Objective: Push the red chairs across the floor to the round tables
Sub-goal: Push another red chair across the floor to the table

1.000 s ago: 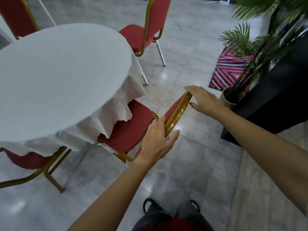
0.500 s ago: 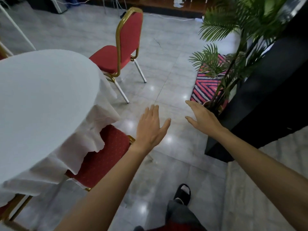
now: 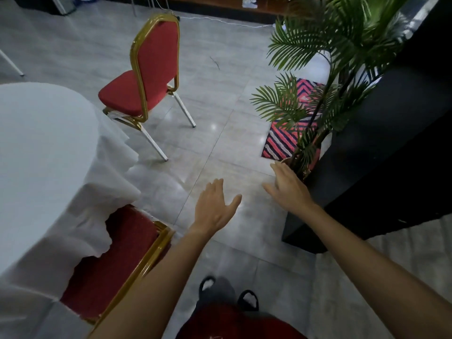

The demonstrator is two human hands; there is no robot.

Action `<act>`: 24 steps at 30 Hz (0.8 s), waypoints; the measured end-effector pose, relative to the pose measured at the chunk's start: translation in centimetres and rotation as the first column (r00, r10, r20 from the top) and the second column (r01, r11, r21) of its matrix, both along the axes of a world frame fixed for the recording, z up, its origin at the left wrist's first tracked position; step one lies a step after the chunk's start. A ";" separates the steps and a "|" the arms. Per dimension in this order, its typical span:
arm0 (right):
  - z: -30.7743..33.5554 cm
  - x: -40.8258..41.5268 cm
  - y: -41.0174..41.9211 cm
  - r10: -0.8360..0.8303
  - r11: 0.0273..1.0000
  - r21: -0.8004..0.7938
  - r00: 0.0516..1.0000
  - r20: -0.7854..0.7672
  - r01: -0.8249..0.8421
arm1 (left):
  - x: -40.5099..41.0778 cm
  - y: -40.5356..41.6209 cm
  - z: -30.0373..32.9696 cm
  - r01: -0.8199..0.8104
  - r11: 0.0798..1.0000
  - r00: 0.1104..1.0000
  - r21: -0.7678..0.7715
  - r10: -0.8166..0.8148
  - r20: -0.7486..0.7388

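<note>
Red seat fabric w/ a gold metal frame: that's the near chair, sitting below and to the left of the left hand, its seat tucked partly under the white tablecloth of the round table. The left forearm crosses over the chair's gold backrest edge, but the hand itself is off it, out over bare floor.

Left hand: empty, palm down, fingers straight and thumb spread, gripping nothing. Right hand: also empty, fingers extended and loose, hovering just beside the base of the potted palm, which stands directly ahead and right of it. Hands are near each other, not touching, both over the grey tiled floor.

Second red chair: well ahead and left of the left hand, upright on white legs, seat facing the table, standing just off the tablecloth's edge, apart from both hands.

Behind the palm, ahead of the right hand, a striped pink/black mat lies flat on the tiles. To the right of the right hand runs a black counter, its corner close to the right forearm. Below the hands, btw the forearms, the person's dark sandals show on the floor.
</note>
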State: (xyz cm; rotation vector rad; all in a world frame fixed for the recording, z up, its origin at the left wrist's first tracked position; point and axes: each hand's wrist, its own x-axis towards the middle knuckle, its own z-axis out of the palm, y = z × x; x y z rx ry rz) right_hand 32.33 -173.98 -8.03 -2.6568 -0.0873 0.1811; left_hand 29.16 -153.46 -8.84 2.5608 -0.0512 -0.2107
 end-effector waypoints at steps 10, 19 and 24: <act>-2.3 11.5 0.0 0.071 0.997 0.014 0.997 -0.040 -0.071 | 10.7 -0.4 -3.3 -0.111 0.993 0.991 -0.028 0.109 -0.076; -1.8 28.6 4.7 0.186 0.982 0.000 0.972 -0.146 -0.188 | 25.8 2.4 -3.6 -0.274 0.955 0.958 -0.111 0.261 -0.119; -1.6 36.6 7.5 0.248 0.968 -0.005 0.962 -0.111 -0.251 | 33.0 6.0 -3.1 -0.369 0.923 0.929 -0.110 0.362 -0.079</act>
